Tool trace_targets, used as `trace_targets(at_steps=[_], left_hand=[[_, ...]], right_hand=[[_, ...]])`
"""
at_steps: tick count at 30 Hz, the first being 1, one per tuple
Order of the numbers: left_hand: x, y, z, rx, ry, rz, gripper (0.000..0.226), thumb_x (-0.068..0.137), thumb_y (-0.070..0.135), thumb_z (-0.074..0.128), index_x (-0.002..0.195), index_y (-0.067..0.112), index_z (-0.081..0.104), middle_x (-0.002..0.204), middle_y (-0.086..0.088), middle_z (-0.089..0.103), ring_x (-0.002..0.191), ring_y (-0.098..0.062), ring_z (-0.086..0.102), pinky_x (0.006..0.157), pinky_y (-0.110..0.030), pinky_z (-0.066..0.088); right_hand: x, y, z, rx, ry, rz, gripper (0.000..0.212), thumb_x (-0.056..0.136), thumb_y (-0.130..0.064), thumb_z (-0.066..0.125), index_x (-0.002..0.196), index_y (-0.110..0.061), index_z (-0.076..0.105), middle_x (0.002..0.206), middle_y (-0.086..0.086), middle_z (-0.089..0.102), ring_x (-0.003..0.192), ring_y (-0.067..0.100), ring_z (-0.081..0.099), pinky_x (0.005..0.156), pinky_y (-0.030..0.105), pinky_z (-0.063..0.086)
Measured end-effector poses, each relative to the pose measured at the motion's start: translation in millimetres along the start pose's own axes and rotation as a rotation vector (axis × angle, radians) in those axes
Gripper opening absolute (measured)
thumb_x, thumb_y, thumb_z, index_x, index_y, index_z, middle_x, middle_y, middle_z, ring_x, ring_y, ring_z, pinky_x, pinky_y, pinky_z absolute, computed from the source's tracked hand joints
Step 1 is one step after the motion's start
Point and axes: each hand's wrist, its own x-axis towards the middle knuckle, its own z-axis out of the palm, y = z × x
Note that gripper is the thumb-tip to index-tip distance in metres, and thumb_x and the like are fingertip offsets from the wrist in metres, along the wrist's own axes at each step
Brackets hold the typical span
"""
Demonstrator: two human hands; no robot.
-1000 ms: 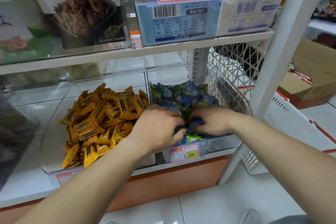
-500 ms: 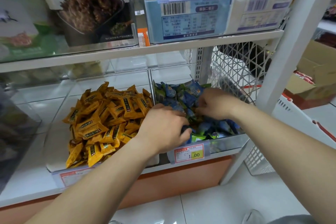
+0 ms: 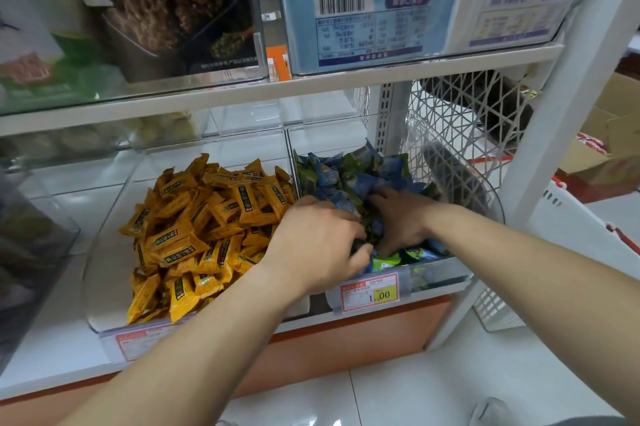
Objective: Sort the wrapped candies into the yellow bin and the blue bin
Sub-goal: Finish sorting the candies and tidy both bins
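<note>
One head-worn wide-angle camera looks forward and down, close over the yellow bin and blue bin

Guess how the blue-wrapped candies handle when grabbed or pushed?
Probably light and loose: the blue-wrapped candies lie in a jumbled heap, so a push would likely shift several at once. Their glossy, crinkled wrappers look slippery, so some may slip from a handful. Being flat pillow packs, they seem unlikely to roll.

Our two clear bins, side by side mid-frame
We see the yellow bin left of centre heaped with yellow candies lying every way; the blue bin beside it holds jumbled blue-and-green candies.
</note>
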Motion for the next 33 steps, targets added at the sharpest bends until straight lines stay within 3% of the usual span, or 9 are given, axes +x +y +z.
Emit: trace_targets(at_steps=[3, 6, 9, 12, 16, 20, 24, 27, 33], left_hand=[[0, 0, 1, 0.001, 0.009, -0.012, 0.049, 0.091, 0.056, 0.031, 0.097, 0.032, 0.074, 0.103, 0.014, 0.071, 0.088, -0.014, 0.061, 0.083, -0.032, 0.044], [0, -1, 3, -0.007, 0.011, -0.018, 0.049, 0.091, 0.056, 0.031, 0.097, 0.033, 0.074, 0.105, 0.015, 0.071, 0.089, -0.013, 0.061, 0.083, -0.031, 0.044], [2, 0, 2, -0.011, 0.014, -0.017, 0.049, 0.091, 0.057, 0.032, 0.098, 0.033, 0.074, 0.108, 0.015, 0.071, 0.091, -0.014, 0.062, 0.084, -0.032, 0.045], [1, 0, 2, -0.025, 0.031, -0.018, 0.047, 0.090, 0.057, 0.036, 0.098, 0.033, 0.075, 0.110, 0.015, 0.071, 0.093, -0.014, 0.064, 0.085, -0.033, 0.046], [0, 1, 2, -0.022, 0.044, -0.024, 0.047, 0.090, 0.057, 0.036, 0.098, 0.034, 0.076, 0.107, 0.014, 0.072, 0.091, -0.014, 0.064, 0.083, -0.031, 0.046], [0, 1, 2, 0.006, 0.033, -0.045, 0.049, 0.089, 0.060, 0.033, 0.101, 0.034, 0.074, 0.098, 0.011, 0.072, 0.088, -0.014, 0.062, 0.082, -0.030, 0.043], [1, 1, 2, 0.034, 0.043, -0.072, 0.048, 0.089, 0.062, 0.037, 0.101, 0.033, 0.073, 0.089, 0.008, 0.072, 0.085, -0.016, 0.063, 0.083, -0.032, 0.043], [3, 2, 2, 0.036, 0.030, -0.100, 0.049, 0.088, 0.064, 0.036, 0.102, 0.035, 0.073, 0.084, 0.006, 0.071, 0.081, -0.017, 0.063, 0.084, -0.033, 0.045], [14, 8, -2, -0.086, 0.114, -0.288, 0.045, 0.084, 0.068, 0.045, 0.102, 0.028, 0.051, 0.070, 0.009, 0.056, 0.060, -0.017, 0.056, 0.046, -0.025, 0.031]], right_hand=[[1, -2, 10, 0.030, 0.069, -0.009, 0.104, 0.062, -0.058, 0.075, 0.147, -0.025, 0.025, 0.149, 0.004, 0.043, 0.119, 0.029, 0.056, 0.088, 0.041, 0.053], [4, -4, 13, 0.090, 0.024, -0.025, 0.105, 0.067, -0.050, 0.077, 0.149, -0.025, 0.017, 0.151, 0.007, 0.039, 0.118, 0.032, 0.055, 0.077, 0.036, 0.049], [6, -6, 10, 0.081, 0.089, -0.064, 0.093, 0.067, -0.043, 0.080, 0.143, -0.022, 0.031, 0.141, 0.005, 0.048, 0.115, 0.028, 0.056, 0.074, 0.034, 0.048], [9, -8, 10, 0.112, 0.094, -0.086, 0.088, 0.069, -0.039, 0.079, 0.139, -0.022, 0.030, 0.126, 0.007, 0.059, 0.093, 0.024, 0.057, 0.056, 0.027, 0.040], [9, -6, 14, 0.243, 0.137, -0.121, 0.076, 0.074, -0.035, 0.077, 0.140, -0.027, 0.041, 0.130, 0.003, 0.061, 0.108, 0.024, 0.060, 0.070, 0.029, 0.045], [3, 0, 10, 0.621, 0.178, -0.131, 0.068, 0.077, -0.022, 0.081, 0.139, -0.026, 0.053, 0.135, -0.002, 0.058, 0.118, 0.018, 0.056, 0.084, 0.025, 0.043], [-6, 7, 6, 1.066, 0.253, -0.151, 0.036, 0.075, -0.010, 0.083, 0.106, -0.024, 0.073, 0.098, -0.008, 0.075, 0.095, 0.013, 0.069, 0.071, 0.019, 0.054], [-15, 14, 1, 1.389, 0.159, -0.166, 0.029, 0.075, -0.018, 0.086, 0.101, -0.019, 0.076, 0.100, 0.006, 0.077, 0.090, 0.025, 0.074, 0.071, 0.030, 0.059], [-25, 17, -10, 1.715, 0.101, -0.168, 0.042, 0.067, -0.020, 0.082, 0.106, -0.010, 0.070, 0.096, 0.015, 0.073, 0.078, 0.030, 0.071, 0.064, 0.035, 0.057]])
